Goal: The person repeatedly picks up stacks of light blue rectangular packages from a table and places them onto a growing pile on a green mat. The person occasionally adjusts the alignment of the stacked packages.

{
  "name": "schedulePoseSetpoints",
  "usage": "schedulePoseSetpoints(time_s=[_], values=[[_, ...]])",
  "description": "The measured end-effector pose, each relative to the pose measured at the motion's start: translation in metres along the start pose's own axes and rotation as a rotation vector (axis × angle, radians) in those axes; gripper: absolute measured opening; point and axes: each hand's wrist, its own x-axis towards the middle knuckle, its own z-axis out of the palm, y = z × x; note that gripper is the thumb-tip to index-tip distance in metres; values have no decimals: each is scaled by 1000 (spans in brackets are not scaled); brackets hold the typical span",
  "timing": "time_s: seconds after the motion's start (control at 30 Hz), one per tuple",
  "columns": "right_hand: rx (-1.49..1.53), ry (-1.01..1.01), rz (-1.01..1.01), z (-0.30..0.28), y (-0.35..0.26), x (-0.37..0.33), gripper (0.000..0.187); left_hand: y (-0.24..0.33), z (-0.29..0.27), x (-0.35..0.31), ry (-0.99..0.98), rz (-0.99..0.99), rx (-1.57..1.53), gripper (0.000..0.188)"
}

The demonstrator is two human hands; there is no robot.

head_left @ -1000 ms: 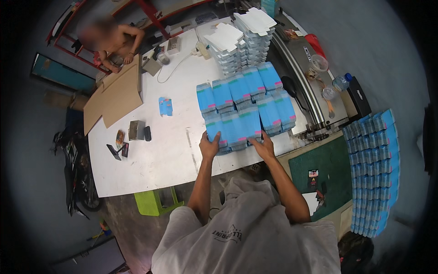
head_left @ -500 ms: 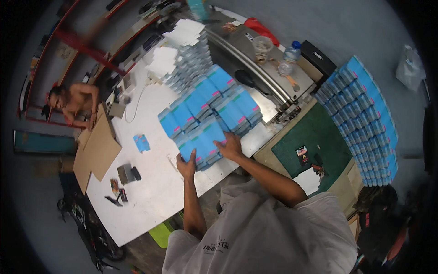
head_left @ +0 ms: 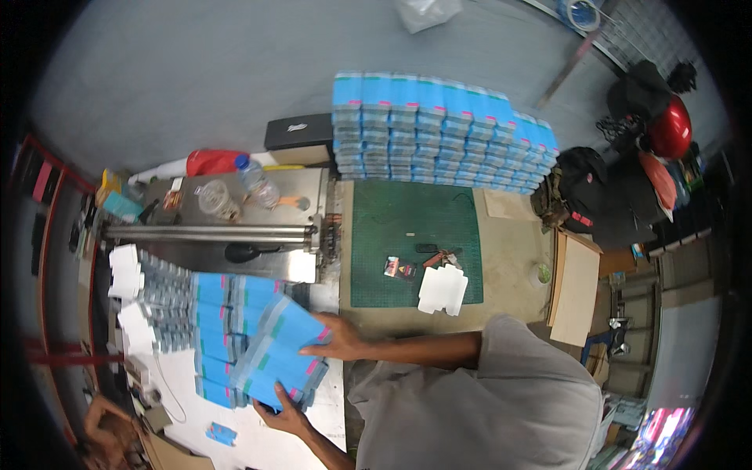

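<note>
My two hands grip a stack of flat blue printed cartons (head_left: 283,351) with pink and green marks. Fingers of my right hand (head_left: 338,337) wrap the stack's far right end. At its near end, my left hand (head_left: 283,411) closes with the thumb on top and the fingers beneath. The stack sits slantwise over neighbouring blue carton stacks (head_left: 211,317) on the white table (head_left: 327,403); these partly hide behind it. Beyond them lean piles of grey-edged cartons with white tops (head_left: 135,325).
A tall wall of blue carton stacks (head_left: 423,129) stands behind a green cutting mat (head_left: 415,211). White cutouts (head_left: 443,289) and small items lie on the mat. A metal roller machine (head_left: 211,233) carries a plastic cup (head_left: 218,201) and a bottle (head_left: 258,184). Another person (head_left: 106,427) is at lower left.
The view has swung to the right. The held stack has come up off its row and turned aslant to the other stacks, with both hands still on it.
</note>
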Motion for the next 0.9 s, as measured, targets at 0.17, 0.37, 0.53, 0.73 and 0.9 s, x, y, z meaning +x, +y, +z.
schedulePoseSetpoints(time_s=[0.17,0.37,0.53,0.73,0.9], values=[[85,301,116,-132,-10,-14,67,92,82,-8,-428,143,-285,75],[77,786,101,-277,13,-79,54,216,181,-67,-958,573,-441,105],[126,1093,91,-387,32,-139,45,299,261,-153,-1048,990,-397,119],[-74,1230,-17,-547,42,-158,42,395,378,-248,-1163,979,-437,122],[-175,1171,56,-673,60,-113,55,474,469,-274,-1079,1117,-309,123]])
